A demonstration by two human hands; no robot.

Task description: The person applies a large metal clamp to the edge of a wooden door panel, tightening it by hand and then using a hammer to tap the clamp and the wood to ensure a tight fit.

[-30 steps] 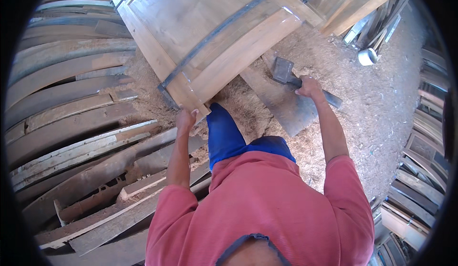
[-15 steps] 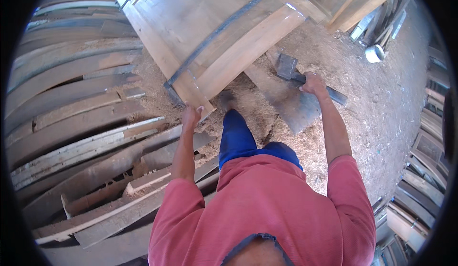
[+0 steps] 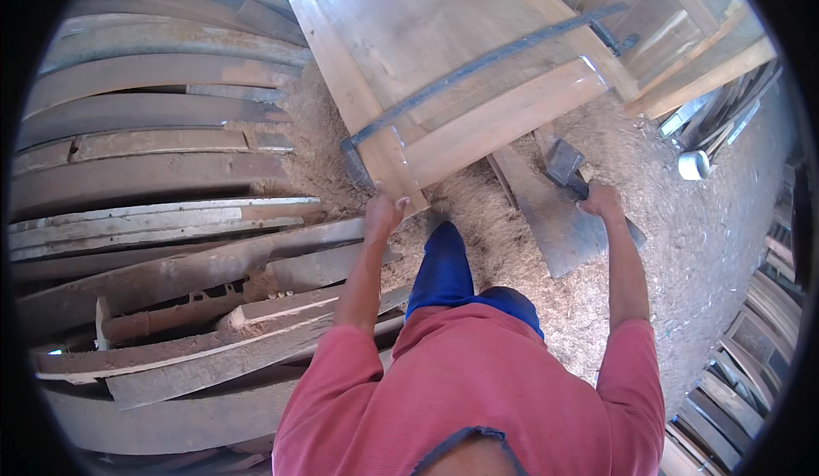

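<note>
A large wooden panel door [image 3: 444,41] lies ahead, with a dark metal bar clamp [image 3: 486,65] across it. At the door's near left corner my left hand [image 3: 386,213] is closed, its fingers curled at the frame's end; their undersides are hidden. My right hand [image 3: 602,201] grips the handle of a mallet with a dark, blocky head [image 3: 564,163]. The mallet is held to the right of the door's near end, apart from it, above a flat board [image 3: 559,241] on the ground.
Stacked planks [image 3: 153,173] fill the left side. Sawdust and shavings [image 3: 320,126] cover the ground around the door. A white round container [image 3: 694,165] stands by leaning wood strips at the far right. Another wooden panel [image 3: 657,15] is behind the door's right side.
The whole view has swung, so the door, hands and mallet appear farther right and lower. Both hands keep their holds; the mallet stays beside the door's near end.
</note>
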